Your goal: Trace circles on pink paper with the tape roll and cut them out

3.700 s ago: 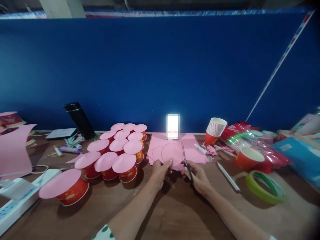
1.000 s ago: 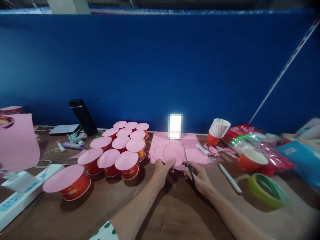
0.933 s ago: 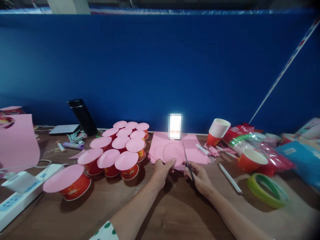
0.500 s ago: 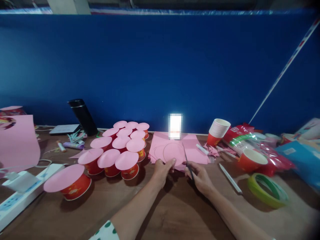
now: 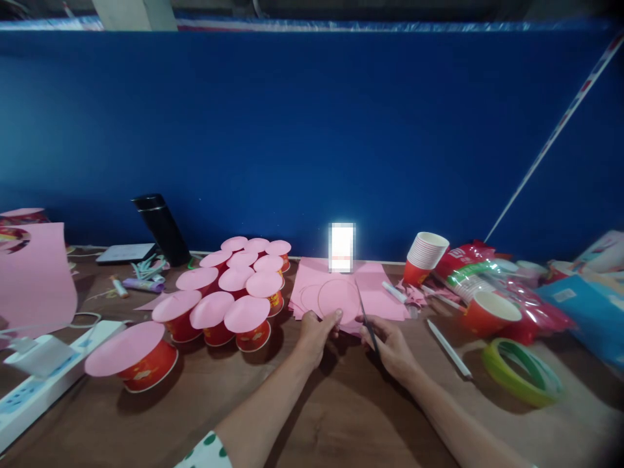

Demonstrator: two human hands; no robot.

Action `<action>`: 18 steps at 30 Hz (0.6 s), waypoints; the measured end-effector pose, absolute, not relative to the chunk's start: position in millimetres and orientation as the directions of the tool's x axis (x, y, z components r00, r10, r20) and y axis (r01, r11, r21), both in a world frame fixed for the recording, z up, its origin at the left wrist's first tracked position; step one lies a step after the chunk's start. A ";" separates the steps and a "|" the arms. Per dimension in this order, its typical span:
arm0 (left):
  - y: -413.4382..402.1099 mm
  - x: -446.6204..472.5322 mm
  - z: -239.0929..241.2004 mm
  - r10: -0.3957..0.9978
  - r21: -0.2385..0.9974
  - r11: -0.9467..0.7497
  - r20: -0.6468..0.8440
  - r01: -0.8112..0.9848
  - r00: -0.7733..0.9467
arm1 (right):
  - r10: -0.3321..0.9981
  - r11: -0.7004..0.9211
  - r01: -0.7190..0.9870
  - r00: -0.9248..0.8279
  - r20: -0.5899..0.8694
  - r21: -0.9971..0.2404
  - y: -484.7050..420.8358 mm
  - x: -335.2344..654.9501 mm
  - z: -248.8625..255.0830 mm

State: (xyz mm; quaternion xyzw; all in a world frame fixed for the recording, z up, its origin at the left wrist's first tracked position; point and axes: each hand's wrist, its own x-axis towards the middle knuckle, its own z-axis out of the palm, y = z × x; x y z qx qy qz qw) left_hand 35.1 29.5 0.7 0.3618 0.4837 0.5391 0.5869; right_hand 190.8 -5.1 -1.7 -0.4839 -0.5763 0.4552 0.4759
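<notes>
My left hand [image 5: 319,331] pinches the near edge of a piece of pink paper [image 5: 338,300], its thumb on top. A drawn circle shows on that paper. My right hand [image 5: 385,344] is closed round a pair of dark scissors [image 5: 369,328], whose blades point away from me along the right side of the circle. Beneath lies a stack of pink sheets [image 5: 385,296], another circle outline showing at its left. Left of my hands stand several red paper cups, each topped by a pink paper disc [image 5: 247,314].
Right: stacked paper cups [image 5: 427,253], a tipped cup [image 5: 492,313], a white pen [image 5: 448,349], green tape roll [image 5: 521,370], red plastic packaging [image 5: 472,263]. Left: black bottle [image 5: 162,227], power strip [image 5: 58,377]. A glowing, blurred-out screen [image 5: 342,248] stands behind the sheets, before a blue partition [image 5: 292,130].
Almost nothing differs. Both hands, the scissors and the pink paper keep nearly the same places; the whole view shifts very slightly.
</notes>
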 end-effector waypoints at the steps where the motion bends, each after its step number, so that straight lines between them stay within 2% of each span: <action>1: 29.3 35.1 1.1 0.985 0.945 0.150 -0.170 -0.291 -0.044 | 0.992 0.114 0.118 -0.075 0.106 -0.986 -5.3 190.5 -1.4; 18: 28.5 34.0 4.1 0.990 0.947 0.121 -0.138 -0.297 -0.036 | 0.990 0.131 0.163 -0.079 0.119 -0.978 -4.2 192.9 -3.4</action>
